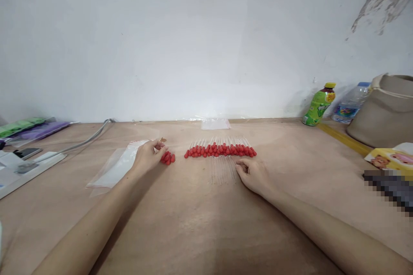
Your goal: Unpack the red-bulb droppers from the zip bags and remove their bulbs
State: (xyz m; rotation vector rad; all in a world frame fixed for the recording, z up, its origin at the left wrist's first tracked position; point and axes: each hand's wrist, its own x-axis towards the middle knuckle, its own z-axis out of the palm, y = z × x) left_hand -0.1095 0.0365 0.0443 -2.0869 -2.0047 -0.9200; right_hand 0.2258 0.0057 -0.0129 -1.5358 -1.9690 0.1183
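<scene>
My left hand is beside a small pile of loose red rubber bulbs, fingers bent together over its left end. Whether a bulb is between the fingertips cannot be made out. To the right lies a long row of red-bulbed droppers, their clear thin tubes pointing to the wall. In front of that row several bare thin clear tubes lie side by side. My right hand rests at the right edge of these tubes, thumb and forefinger pinched; what they hold is too thin to tell.
Clear plastic bags lie under and beside my left forearm. A small bag sits by the wall. At right stand a green bottle, a water bottle and a beige bucket. A grey cable crosses the left side.
</scene>
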